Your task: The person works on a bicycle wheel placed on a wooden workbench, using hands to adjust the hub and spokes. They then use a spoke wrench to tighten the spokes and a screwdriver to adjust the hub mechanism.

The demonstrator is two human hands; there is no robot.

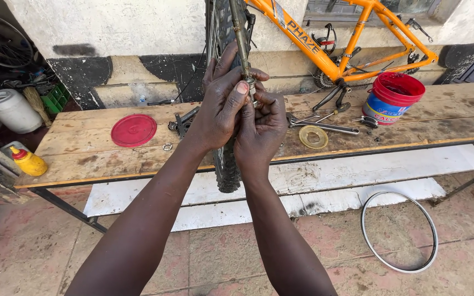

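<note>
A bicycle wheel with a knobbly black tyre [226, 164] stands upright against the front edge of a wooden bench [83, 148]. Both hands are at its hub. My left hand [221, 104] wraps around the hub from the left, thumb pressing on the small metal axle end [252, 85]. My right hand [263, 129] grips the same axle part from below and the right, fingers curled around it. A thin metal stay or fork leg [239, 33] runs up from the hub.
On the bench lie a red round lid [133, 130], a red and blue bucket [391, 97], spanners [325, 126], a yellowish ring [313, 137] and a yellow squeeze bottle [27, 161]. An orange bicycle frame [336, 60] leans behind. A bare rim [400, 231] lies on the floor.
</note>
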